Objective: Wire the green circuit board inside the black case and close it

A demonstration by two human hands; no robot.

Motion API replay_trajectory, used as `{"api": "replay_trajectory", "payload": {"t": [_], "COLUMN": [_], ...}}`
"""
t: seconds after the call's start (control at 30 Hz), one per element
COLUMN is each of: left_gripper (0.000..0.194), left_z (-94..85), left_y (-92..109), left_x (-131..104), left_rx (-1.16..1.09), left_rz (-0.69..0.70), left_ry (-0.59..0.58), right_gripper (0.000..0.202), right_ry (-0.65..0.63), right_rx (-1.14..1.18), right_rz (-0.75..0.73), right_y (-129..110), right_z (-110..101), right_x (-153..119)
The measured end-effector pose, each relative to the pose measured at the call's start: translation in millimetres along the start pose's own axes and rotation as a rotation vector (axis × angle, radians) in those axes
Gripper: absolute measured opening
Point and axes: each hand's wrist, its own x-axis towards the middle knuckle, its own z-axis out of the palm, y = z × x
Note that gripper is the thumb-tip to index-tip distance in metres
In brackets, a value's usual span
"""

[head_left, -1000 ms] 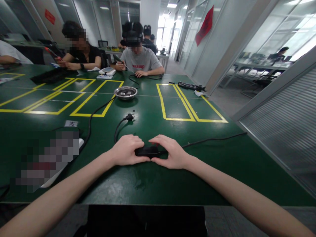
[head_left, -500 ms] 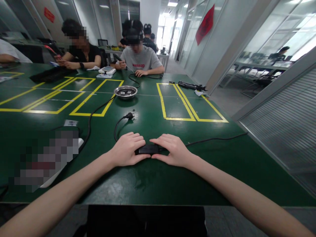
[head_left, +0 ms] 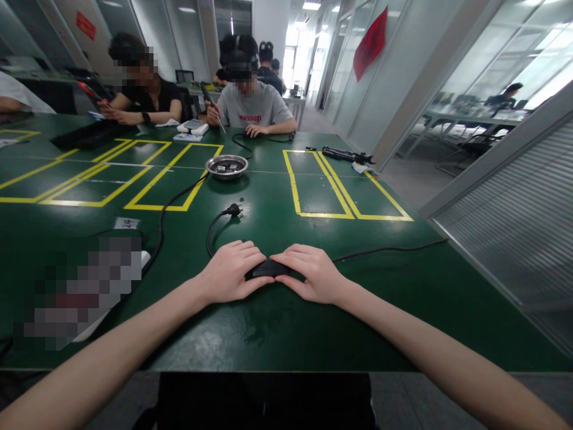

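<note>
Both hands, left hand (head_left: 230,270) and right hand (head_left: 313,272), hide most of the small black plastic adapter box (head_left: 267,268), fingers pressed on it from both sides. A black cable plug (head_left: 233,210) lies at 11 o'clock on the green worktop (head_left: 277,334).

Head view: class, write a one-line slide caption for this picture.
Left hand and right hand cover a black power adapter on a green table.

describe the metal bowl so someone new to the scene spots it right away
Start at the green table and look past the person's two hands toward the far side. The metal bowl sits mid-table, just right of the yellow taped boxes. It is the only shiny round thing there, with small metal parts inside.
</note>
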Motion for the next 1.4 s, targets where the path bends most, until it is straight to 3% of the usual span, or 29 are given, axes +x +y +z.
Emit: {"api": "replay_trajectory", "payload": {"t": [0.3, 0.53, 0.87, 1.07, 1.27, 1.4], "left_gripper": [0.038, 0.031, 0.037, 0.037, 0.041, 0.046], "left_z": [1.0, 4.4, 6.4, 7.3, 10.2, 9.3], "left_y": [1, 0, 1, 3, -1, 0], "left_x": [-2, -3, -1, -1, -4, -5], "left_rx": [-0.114, -0.263, -0.206, -0.173, -0.112, -0.049], "left_rz": [-0.118, -0.197, -0.171, -0.202, -0.126, -0.044], "left_ry": [-0.017, -0.049, -0.006, 0.019, 0.106, 0.185], "right_gripper": [0.033, 0.018, 0.018, 0.031, 0.027, 0.027], "right_ry": [0.054, 0.148, 0.171, 0.147, 0.18, 0.131], "right_rx": [-0.001, -0.04, 0.018, -0.028, -0.065, -0.062], "right_rz": [-0.027, -0.093, -0.087, -0.097, -0.064, 0.008], "right_y": [0, 1, -5, 0, 5, 5], "right_z": [2, 4, 6, 3, 4, 3], "right_x": [-1, -3, 2, 0, -1, -1]}}
